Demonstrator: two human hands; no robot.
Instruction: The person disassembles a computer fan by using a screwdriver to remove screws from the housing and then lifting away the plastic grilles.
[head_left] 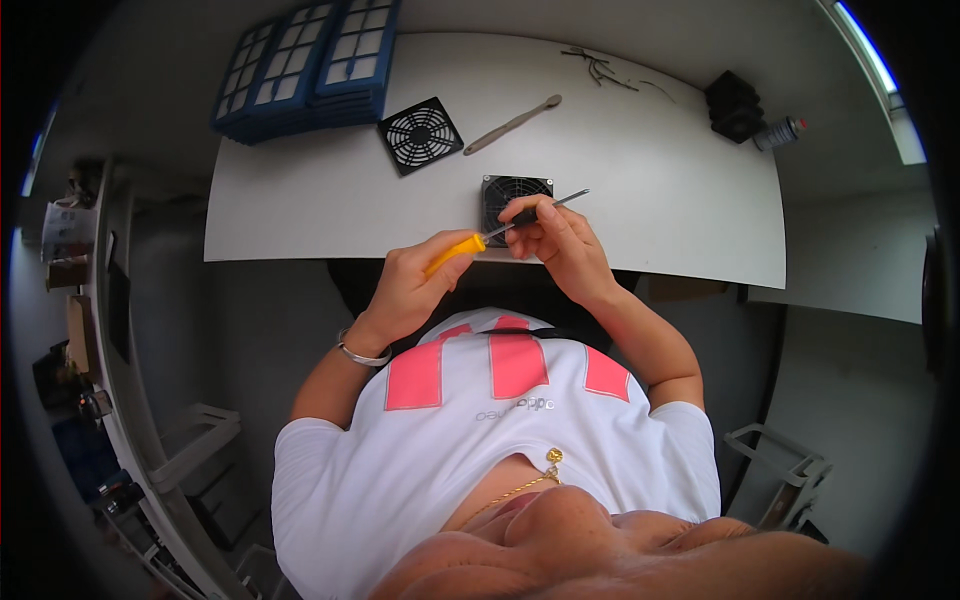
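My left hand (412,282) is closed around the yellow handle of a screwdriver (455,255). The metal shaft points up and to the right, and its tip shows beyond my right hand (565,245). With the fingers of that hand I pinch a black piece (524,216) on or along the shaft; whether it is part of the screwdriver I cannot tell. Just beneath my right fingers, near the table's front edge, lies a square black fan (496,198) with a round grille, partly hidden by the hand. A black fan guard (420,136) lies farther left.
The white table (300,205) bears a stack of blue-framed filters (295,70) at the far left. A grey-brown, long-handled tool (512,126) lies near the guard. Dark wire-like strips (600,72), a stack of black parts (736,105) and a spray can (780,133) sit toward the far right.
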